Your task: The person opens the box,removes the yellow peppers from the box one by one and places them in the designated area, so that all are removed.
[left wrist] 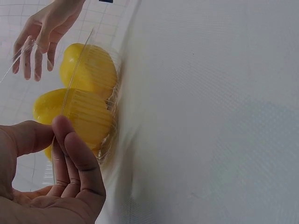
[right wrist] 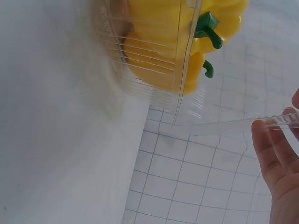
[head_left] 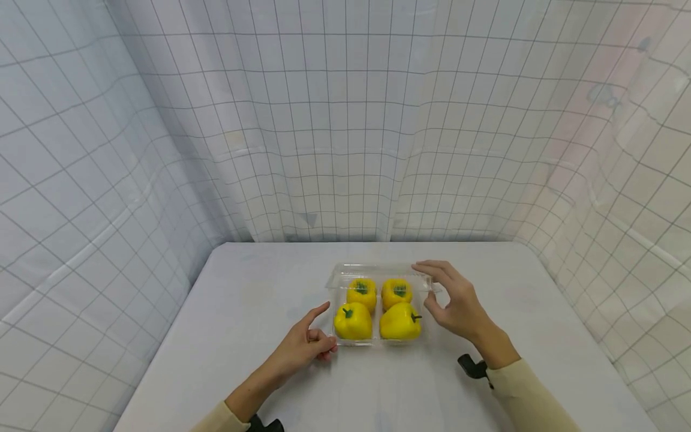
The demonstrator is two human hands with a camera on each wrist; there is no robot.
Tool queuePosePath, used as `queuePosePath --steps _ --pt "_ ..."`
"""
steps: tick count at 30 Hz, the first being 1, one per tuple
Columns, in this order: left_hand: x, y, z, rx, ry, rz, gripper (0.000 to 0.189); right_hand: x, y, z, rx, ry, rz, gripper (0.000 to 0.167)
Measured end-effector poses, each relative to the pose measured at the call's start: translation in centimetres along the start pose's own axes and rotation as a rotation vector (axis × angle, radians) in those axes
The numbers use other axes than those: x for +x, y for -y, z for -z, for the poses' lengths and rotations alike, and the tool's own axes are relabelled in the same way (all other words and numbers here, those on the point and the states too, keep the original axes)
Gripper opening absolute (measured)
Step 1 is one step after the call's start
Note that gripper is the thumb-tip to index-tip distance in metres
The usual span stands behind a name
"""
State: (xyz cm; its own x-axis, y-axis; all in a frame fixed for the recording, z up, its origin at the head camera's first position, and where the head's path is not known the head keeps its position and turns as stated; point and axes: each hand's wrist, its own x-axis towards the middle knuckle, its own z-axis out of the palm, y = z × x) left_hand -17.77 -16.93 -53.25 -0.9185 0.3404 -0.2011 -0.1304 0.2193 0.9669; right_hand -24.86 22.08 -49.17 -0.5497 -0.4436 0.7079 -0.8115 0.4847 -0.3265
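Observation:
A clear plastic clamshell box (head_left: 356, 343) lies on the table with several yellow bell peppers (head_left: 353, 324) inside, their green stems showing. Its hinged lid (head_left: 378, 270) stands raised at the far side. At the front left corner my left hand (head_left: 305, 348) pinches the box's rim between thumb and fingers, as the left wrist view shows; the index finger points forward in the head view. On the right, my right hand (head_left: 456, 303) holds the lid's edge, with fingertips (right wrist: 259, 125) on the clear plastic in the right wrist view.
The box rests on a white-covered table (head_left: 259, 288). White grid-patterned curtains (head_left: 345, 120) hang behind it and along both sides. Black wrist straps or mounts (head_left: 472, 366) sit at the cuffs of the light sleeves.

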Motion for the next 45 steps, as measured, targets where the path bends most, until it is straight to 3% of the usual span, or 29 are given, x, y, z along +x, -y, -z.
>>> queuePosePath --steps 14,20,24,35,45 --pt "-0.1 -0.2 -0.1 0.014 -0.013 -0.004 0.091 1.2 -1.1 -0.5 0.0 -0.096 -0.076 0.066" --pt "-0.1 -0.1 -0.1 0.034 -0.03 -0.006 0.091 1.6 -1.6 -1.1 -0.045 -0.103 -0.138 0.071" --pt "0.0 -0.1 -0.3 0.055 -0.049 0.002 0.092 1.9 -1.8 -1.5 -0.006 -0.1 -0.177 0.073" --pt "-0.1 -0.4 -1.1 0.129 -0.127 0.021 0.092 2.7 -2.9 -2.4 0.043 0.02 -0.33 0.087" --pt "0.6 -0.3 -1.6 0.236 -0.182 -0.011 0.101 3.3 -3.6 -2.6 0.137 0.145 -0.498 0.086"
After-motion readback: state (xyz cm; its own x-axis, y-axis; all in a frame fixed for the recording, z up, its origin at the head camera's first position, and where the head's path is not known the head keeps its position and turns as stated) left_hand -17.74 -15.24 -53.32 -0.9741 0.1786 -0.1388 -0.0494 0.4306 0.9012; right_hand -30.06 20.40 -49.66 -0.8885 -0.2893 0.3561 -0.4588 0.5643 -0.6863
